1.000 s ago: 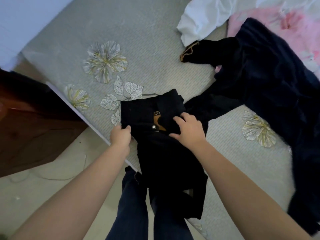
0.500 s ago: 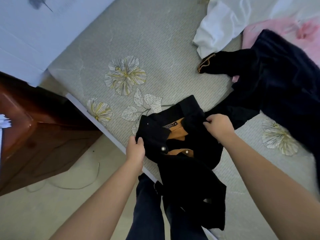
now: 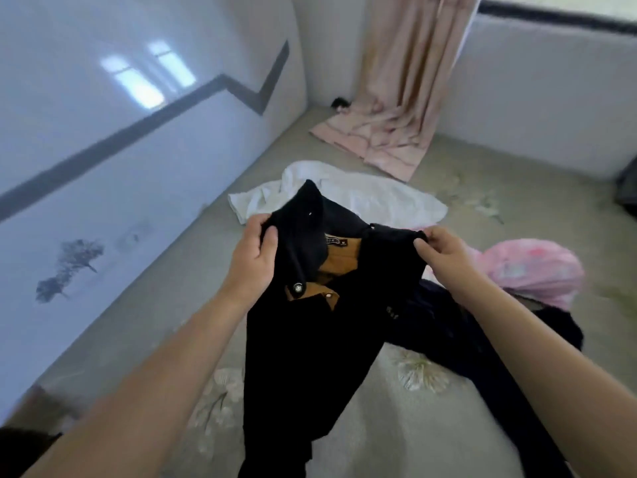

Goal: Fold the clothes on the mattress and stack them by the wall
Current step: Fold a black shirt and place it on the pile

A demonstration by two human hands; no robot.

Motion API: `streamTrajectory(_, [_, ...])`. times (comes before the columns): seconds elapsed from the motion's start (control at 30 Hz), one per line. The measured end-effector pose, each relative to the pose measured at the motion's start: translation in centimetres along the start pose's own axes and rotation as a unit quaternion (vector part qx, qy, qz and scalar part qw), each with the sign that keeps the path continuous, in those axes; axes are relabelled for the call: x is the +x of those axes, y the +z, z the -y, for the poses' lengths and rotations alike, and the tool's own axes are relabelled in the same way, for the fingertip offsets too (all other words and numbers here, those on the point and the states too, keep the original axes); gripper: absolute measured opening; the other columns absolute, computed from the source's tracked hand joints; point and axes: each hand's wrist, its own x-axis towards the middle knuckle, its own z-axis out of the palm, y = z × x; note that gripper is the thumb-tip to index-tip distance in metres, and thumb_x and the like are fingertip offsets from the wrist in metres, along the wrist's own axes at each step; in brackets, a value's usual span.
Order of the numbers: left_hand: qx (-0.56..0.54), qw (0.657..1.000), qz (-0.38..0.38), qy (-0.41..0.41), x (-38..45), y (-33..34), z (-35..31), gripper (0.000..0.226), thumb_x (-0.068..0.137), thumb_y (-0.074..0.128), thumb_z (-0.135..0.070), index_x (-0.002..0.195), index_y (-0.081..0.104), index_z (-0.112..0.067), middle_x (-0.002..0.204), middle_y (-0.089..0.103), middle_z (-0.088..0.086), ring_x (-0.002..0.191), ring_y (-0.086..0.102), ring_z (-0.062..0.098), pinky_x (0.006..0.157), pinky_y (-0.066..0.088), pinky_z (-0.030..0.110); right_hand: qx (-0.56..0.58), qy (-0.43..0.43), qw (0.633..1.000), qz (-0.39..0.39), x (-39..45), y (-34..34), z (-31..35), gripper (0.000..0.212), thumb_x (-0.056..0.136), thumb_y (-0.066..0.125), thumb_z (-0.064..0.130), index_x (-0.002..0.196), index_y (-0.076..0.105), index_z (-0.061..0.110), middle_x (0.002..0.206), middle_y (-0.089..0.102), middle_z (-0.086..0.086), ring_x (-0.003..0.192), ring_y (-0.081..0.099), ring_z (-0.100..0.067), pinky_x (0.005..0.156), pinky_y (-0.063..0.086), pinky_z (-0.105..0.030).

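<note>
A black jacket (image 3: 310,346) with a tan lining and metal snap buttons hangs in the air over the grey flowered mattress (image 3: 396,426). My left hand (image 3: 253,260) grips its left collar edge. My right hand (image 3: 444,255) pinches the right shoulder edge. The jacket's lower part drapes down between my forearms. A white garment (image 3: 372,198) lies crumpled behind the jacket. A pink garment (image 3: 531,270) is bunched at the right. A dark navy garment (image 3: 458,326) spreads on the mattress under my right forearm.
A glossy white wall (image 3: 120,139) with a dark stripe runs along the mattress's left side. A pink curtain (image 3: 400,91) hangs in the far corner and pools on the mattress. Another white wall (image 3: 551,98) stands behind at the right.
Both hands have lifted the black jacket off the mattress by its collar and shoulder. My view has swung up from the mattress edge and floor toward the walls and curtain.
</note>
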Motion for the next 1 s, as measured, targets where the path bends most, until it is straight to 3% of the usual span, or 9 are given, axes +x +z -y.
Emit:
streamTrajectory(0.1, [0.085,0.989,-0.003,0.119,2.9,1.1,-7.9,0.014,0.096,0.039,-0.013,0.105,0.049,-0.01,0.074,0.049,-0.01,0.072,0.05,0.009,0.066,0.033,0.021,-0.076,0.043,0.996,0.001,0.0,-7.7,4.3,0.033,0.088,0.058,0.015,0.06,0.041,0.014,0.051,0.04,0.0,0.048,0.036,-0.013,0.046,0.027,-0.024])
streamTrajectory(0.2, [0.192,0.953,-0.007,0.232,4.2,1.9,-14.9,0.022,0.096,0.04,-0.019,0.108,0.052,-0.004,0.071,0.055,0.001,0.072,0.055,0.026,0.062,0.029,0.028,-0.14,0.169,0.974,0.05,-1.7,-14.7,7.1,0.037,0.084,0.063,0.013,0.056,0.039,0.01,0.027,0.035,0.006,0.029,0.033,-0.009,0.032,0.023,-0.014])
streamTrajectory(0.37, [0.268,0.903,-0.008,0.335,4.7,3.2,-23.6,0.028,0.097,0.04,-0.025,0.105,0.054,-0.002,0.084,0.063,0.019,0.081,0.06,0.036,0.06,0.033,0.034,-0.061,0.249,0.96,0.116,-6.0,-21.5,9.0,0.022,0.086,0.054,0.006,0.065,0.05,0.012,0.037,0.045,0.005,0.038,0.042,-0.008,0.044,0.032,-0.017])
streamTrajectory(0.43, [0.258,0.907,-0.01,0.331,4.7,3.4,-26.3,0.027,0.097,0.039,-0.025,0.103,0.052,-0.002,0.079,0.06,0.017,0.078,0.059,0.036,0.058,0.03,0.031,0.002,0.223,0.966,0.128,-7.3,-23.6,9.5,0.025,0.09,0.049,0.007,0.066,0.049,0.013,0.055,0.051,0.002,0.056,0.046,-0.012,0.056,0.035,-0.023])
streamTrajectory(0.5, [0.236,0.92,-0.016,0.314,4.8,3.2,-28.8,0.026,0.097,0.038,-0.025,0.1,0.052,-0.003,0.075,0.056,0.013,0.077,0.057,0.035,0.058,0.028,0.031,0.061,0.133,0.985,0.088,-7.9,-25.6,10.2,0.029,0.092,0.05,0.009,0.064,0.044,0.014,0.061,0.044,-0.001,0.058,0.042,-0.013,0.056,0.033,-0.025])
streamTrajectory(0.63, [0.206,0.955,-0.009,0.214,4.7,3.4,-34.3,0.025,0.097,0.037,-0.027,0.09,0.05,-0.006,0.088,0.057,0.015,0.083,0.053,0.029,0.069,0.033,0.031,0.055,-0.068,0.987,-0.133,-8.2,-28.1,13.2,0.03,0.094,0.047,0.009,0.066,0.037,0.013,0.065,0.039,-0.004,0.06,0.039,-0.015,0.06,0.035,-0.028])
streamTrajectory(0.73, [0.048,0.981,0.173,0.066,3.9,2.6,-37.9,0.015,0.08,0.055,-0.02,0.073,0.048,-0.008,0.078,0.049,0.008,0.066,0.046,0.018,0.059,0.037,0.024,0.026,-0.143,0.962,-0.229,-8.5,-29.2,15.3,0.031,0.093,0.048,0.012,0.065,0.034,0.016,0.064,0.036,-0.002,0.06,0.033,-0.014,0.059,0.029,-0.029])
streamTrajectory(0.83, [0.073,0.954,0.286,0.053,3.1,1.2,-39.7,0.008,0.073,0.046,-0.001,0.071,0.042,-0.008,0.066,0.041,0.005,0.055,0.038,0.013,0.047,0.031,0.021,0.046,-0.161,0.967,-0.191,-9.4,-30.8,16.6,0.03,0.09,0.052,0.006,0.066,0.036,0.015,0.061,0.039,-0.002,0.056,0.035,-0.014,0.052,0.028,-0.024])
streamTrajectory(1.0, [-0.014,0.934,0.349,0.072,3.1,0.3,-40.1,0.011,0.092,0.046,-0.001,0.1,0.054,-0.004,0.089,0.059,0.008,0.079,0.059,0.017,0.06,0.053,0.018,0.047,-0.068,0.996,0.023,-11.1,-34.1,16.8,0.021,0.089,0.049,-0.005,0.077,0.05,0.012,0.069,0.051,-0.004,0.053,0.053,-0.009,0.049,0.045,-0.018])
